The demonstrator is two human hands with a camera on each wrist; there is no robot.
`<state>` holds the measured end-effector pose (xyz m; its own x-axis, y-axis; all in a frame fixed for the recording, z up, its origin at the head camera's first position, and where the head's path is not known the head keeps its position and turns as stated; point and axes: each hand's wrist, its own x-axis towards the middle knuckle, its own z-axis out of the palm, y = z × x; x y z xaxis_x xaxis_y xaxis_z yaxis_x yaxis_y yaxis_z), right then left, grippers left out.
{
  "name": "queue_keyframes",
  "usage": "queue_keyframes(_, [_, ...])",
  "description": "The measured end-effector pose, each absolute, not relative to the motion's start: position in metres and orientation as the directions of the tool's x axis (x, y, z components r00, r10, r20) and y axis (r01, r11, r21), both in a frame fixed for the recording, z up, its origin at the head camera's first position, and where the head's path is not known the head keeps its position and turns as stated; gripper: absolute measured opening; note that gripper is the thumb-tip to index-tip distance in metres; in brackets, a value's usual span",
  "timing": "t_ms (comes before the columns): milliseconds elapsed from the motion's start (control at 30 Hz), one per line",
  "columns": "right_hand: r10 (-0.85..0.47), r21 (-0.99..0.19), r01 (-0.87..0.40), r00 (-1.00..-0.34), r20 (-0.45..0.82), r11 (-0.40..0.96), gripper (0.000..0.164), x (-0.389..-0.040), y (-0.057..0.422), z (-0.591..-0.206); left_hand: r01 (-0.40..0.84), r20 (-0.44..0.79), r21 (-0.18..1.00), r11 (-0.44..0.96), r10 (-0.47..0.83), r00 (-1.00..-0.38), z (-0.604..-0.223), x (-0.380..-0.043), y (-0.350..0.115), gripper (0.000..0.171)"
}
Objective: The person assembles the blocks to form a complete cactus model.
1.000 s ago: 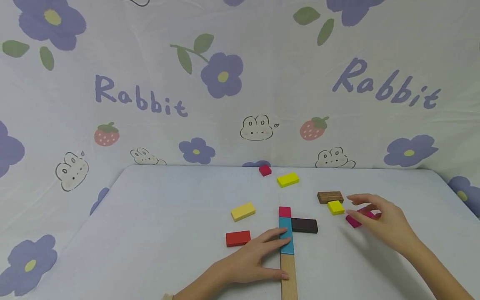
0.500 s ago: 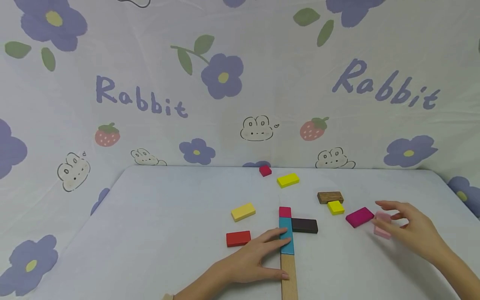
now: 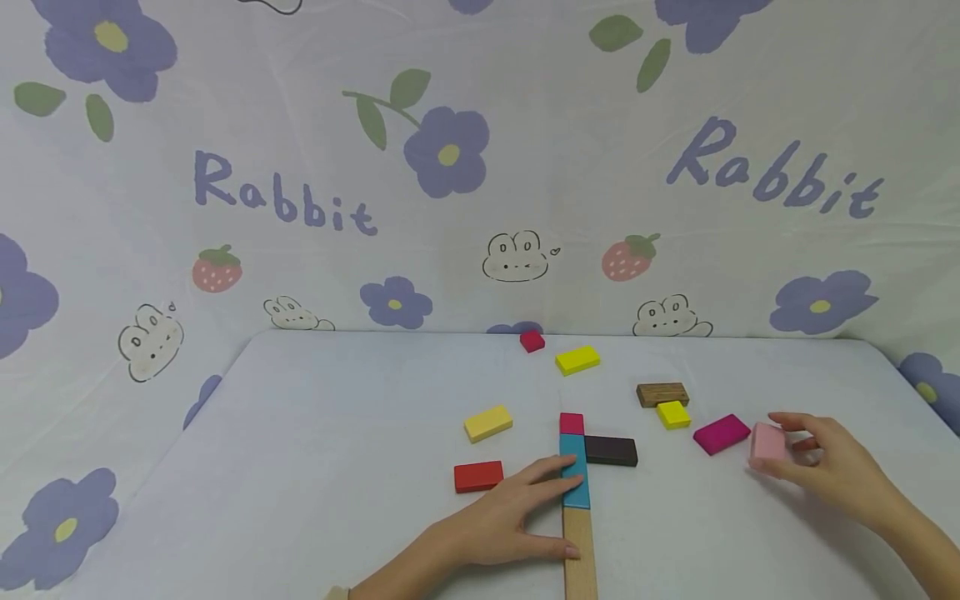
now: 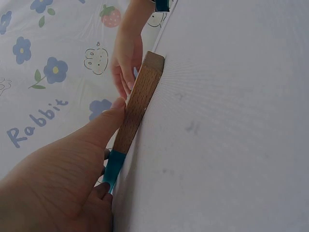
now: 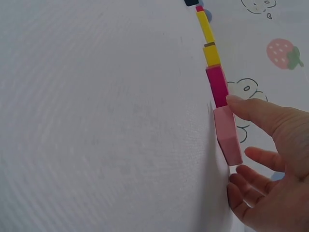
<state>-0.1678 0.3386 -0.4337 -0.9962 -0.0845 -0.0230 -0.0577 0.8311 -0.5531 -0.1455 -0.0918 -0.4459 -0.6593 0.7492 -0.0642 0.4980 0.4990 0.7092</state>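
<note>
My left hand (image 3: 506, 517) rests on a row of blocks in the head view. Its fingertips touch the blue block (image 3: 576, 493), and the thumb touches the natural wooden block (image 3: 580, 571) nearer me. At the row's far end is a small red block (image 3: 572, 423); a black block (image 3: 611, 451) sits against its right side. On the right, my right hand (image 3: 840, 467) holds a pink block (image 3: 768, 442) between thumb and fingers, at the table surface. The right wrist view shows the thumb by one end of the pink block (image 5: 227, 133) and fingers near the other.
Left of the row lie a red block (image 3: 478, 477) and a pale yellow block (image 3: 488, 423). Farther back are a crimson block (image 3: 532, 341) and a bright yellow block (image 3: 577, 360). A brown block (image 3: 662, 394), small yellow block (image 3: 673, 415) and magenta block (image 3: 722, 434) lie right.
My right hand has moved right, past the magenta block, to the pink block, which now stands at a slightly different angle. The left hand stays in place on the row.
</note>
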Motion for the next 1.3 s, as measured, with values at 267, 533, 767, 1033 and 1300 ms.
queue_keyframes(267, [-0.092,-0.570,-0.038,-0.994,-0.066,0.821,0.079,-0.169,0.344,-0.434,0.501,-0.061,0.708,0.497,0.751,-0.658,-0.448,-0.147,-0.091,0.075])
queue_keyframes(533, [-0.105,-0.574,-0.050,-0.993,-0.063,0.817,0.076,-0.169,0.347,-0.434,0.499,-0.063,0.711,0.496,0.752,-0.657,-0.449,-0.148,-0.091,0.075])
queue_keyframes(767, [-0.106,-0.585,-0.079,-0.994,-0.013,0.808,0.071,-0.168,0.349,-0.436,0.498,-0.073,0.702,0.509,0.747,-0.661,-0.449,-0.148,-0.091,0.075])
queue_keyframes(1033, [-0.078,-0.584,-0.018,-0.994,-0.078,0.811,0.077,-0.170,0.349,-0.436,0.503,-0.065,0.701,0.506,0.748,-0.661,-0.450,-0.148,-0.091,0.076])
queue_keyframes(1300, [-0.100,-0.584,-0.053,-0.994,-0.048,0.810,0.072,-0.169,0.350,-0.433,0.500,-0.072,0.698,0.512,0.746,-0.662,-0.450,-0.148,-0.091,0.075])
